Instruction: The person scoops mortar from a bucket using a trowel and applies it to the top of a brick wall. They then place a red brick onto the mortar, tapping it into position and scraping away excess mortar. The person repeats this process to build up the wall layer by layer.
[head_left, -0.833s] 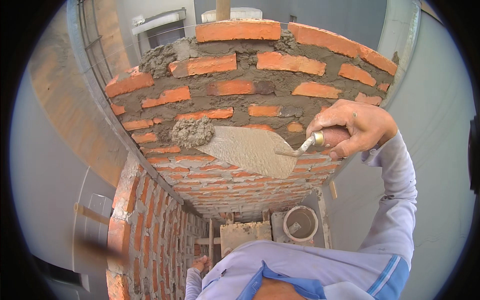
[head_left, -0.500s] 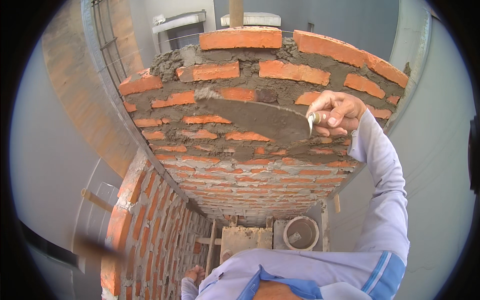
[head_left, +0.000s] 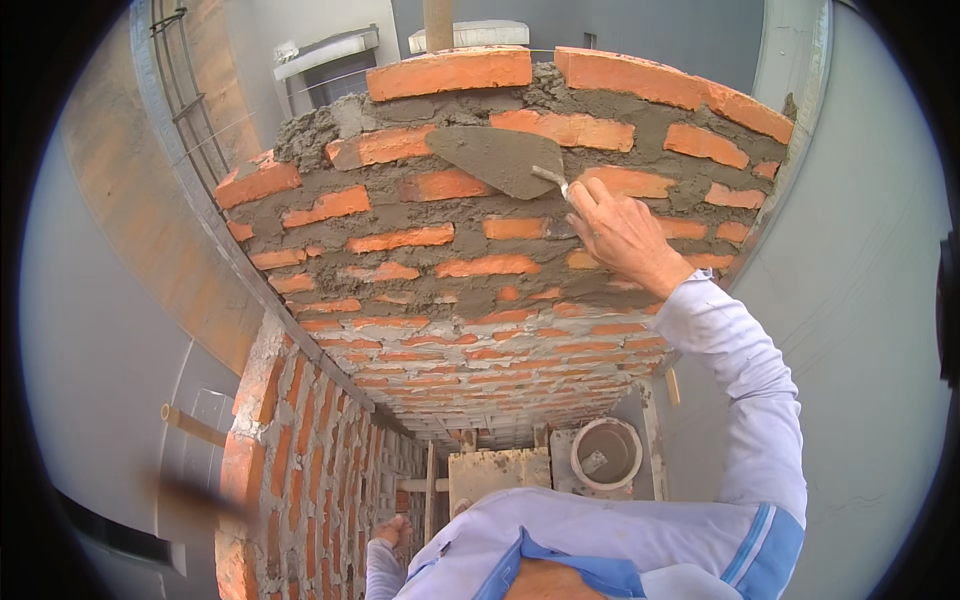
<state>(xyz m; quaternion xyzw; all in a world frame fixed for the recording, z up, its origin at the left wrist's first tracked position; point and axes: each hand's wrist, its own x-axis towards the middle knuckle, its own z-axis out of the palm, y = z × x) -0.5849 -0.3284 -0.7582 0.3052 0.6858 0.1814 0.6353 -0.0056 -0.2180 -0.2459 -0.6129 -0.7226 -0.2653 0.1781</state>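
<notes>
Trowel has moved higher up the brick wall, right grip clamped on it; left grip's state, I can't tell.

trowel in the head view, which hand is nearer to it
Right. The right hand holds the trowel at its handle end, while the left hand is well apart from it, low in the picture beside the side brick wall.

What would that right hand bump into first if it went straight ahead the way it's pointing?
Most likely the brick wall, met by the blade of the trowel that the right hand grips; whether the blade already touches is hard to tell from this view.
</notes>
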